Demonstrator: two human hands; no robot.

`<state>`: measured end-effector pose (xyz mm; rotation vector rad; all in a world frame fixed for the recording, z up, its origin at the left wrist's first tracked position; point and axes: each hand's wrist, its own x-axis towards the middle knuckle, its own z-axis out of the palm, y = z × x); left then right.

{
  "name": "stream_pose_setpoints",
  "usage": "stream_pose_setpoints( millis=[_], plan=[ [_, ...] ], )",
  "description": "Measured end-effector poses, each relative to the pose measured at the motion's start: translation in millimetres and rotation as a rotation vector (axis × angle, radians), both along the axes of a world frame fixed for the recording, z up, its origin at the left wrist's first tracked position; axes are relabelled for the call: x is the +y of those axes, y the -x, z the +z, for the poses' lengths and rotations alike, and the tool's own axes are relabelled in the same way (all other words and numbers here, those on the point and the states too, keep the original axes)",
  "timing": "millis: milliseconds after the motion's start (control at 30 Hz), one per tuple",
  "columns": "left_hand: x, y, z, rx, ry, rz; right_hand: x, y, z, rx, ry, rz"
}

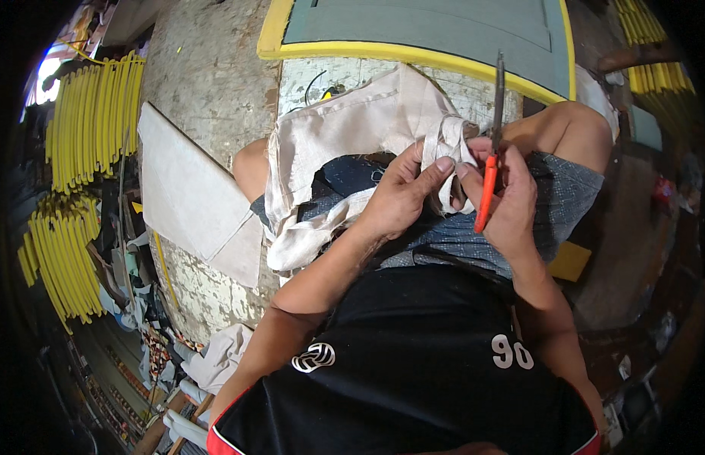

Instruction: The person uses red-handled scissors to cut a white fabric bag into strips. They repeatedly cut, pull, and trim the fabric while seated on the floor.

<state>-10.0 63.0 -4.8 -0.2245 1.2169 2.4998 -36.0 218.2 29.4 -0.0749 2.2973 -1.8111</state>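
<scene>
The left hand (401, 191) is pinching pale cloth loops (443, 140) between thumb and fingers, and the right hand (513, 201) is meeting it from the right, its thumb and fingertips closing in at the same loops. The right hand is also carrying orange-handled scissors (486, 196), which are lying across its palm side; whether their blades are parted is too fine to tell. Their long axis is running from near to far, tips pointing away from the body, so the blades are standing just right of the loops and alongside them rather than across them. The right hand is therefore the nearer one to the scissors, while both hands are touching the loops. Leftward, a wide pale cloth (329, 125) is curving over the lap, its near end bunching beside the left forearm. Further left, a flat pale piece (197, 186) is resting on a worn wooden surface (216, 53). Beyond the hands, a grey panel (436, 26) with a yellow border is lying at the far side.
</scene>
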Motion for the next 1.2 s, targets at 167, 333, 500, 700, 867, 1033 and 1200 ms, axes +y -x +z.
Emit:
stream_pose_setpoints(
  millis=[167,333,500,700,867,1033,1200],
  plan=[
    [-19,-2,-16,-0.112,-0.26,0.119,14,4,-18,0.109,0.053,0.03],
    [-19,-7,-6,-0.272,-0.346,-0.055,23,8,-9,0.001,0.125,0.066],
    [-20,2,-13,-0.233,-0.256,-0.127,25,4,-8,0.063,0.055,0.11],
    [-9,6,0,-0.327,-0.29,0.029,24,1,2,-0.008,-0.069,-0.093],
    [-15,9,-5,-0.254,-0.304,0.069,49,-36,10,-0.246,0.17,0.183],
    [-16,14,2,-0.153,-0.235,0.104,45,-54,13,-0.375,0.152,0.349],
    [-13,12,5,-0.117,-0.194,0.12,39,-51,16,-0.445,0.151,0.378]
  ],
)
